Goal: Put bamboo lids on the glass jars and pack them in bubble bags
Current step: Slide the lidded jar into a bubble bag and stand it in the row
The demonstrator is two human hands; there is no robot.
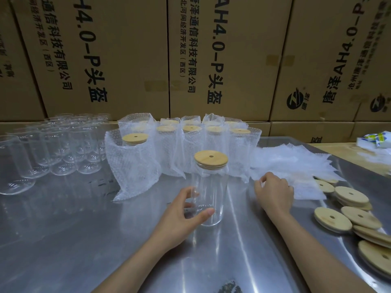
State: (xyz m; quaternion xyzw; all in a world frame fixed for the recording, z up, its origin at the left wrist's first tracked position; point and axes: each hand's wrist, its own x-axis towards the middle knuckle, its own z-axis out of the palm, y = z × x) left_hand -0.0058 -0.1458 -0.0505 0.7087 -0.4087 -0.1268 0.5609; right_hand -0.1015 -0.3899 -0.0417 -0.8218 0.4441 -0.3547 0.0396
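A clear glass jar (pixel 211 193) stands upright at the table's middle with a round bamboo lid (pixel 211 159) on top. My left hand (pixel 186 210) curls around the jar's lower part, thumb in front, fingers behind. My right hand (pixel 274 192) rests palm down at the near edge of a flat pile of bubble bags (pixel 296 163), fingers curled on the top sheet; I cannot tell whether it pinches a bag. Behind the jar stand several lidded jars in bubble bags (pixel 190 144). Loose bamboo lids (pixel 347 212) lie at the right.
Several empty glass jars (pixel 53 149) without lids stand at the back left of the steel table (pixel 84 240). A wall of stacked cardboard boxes (pixel 127 56) runs along the back. A white printed packet (pixel 374 140) lies at the far right.
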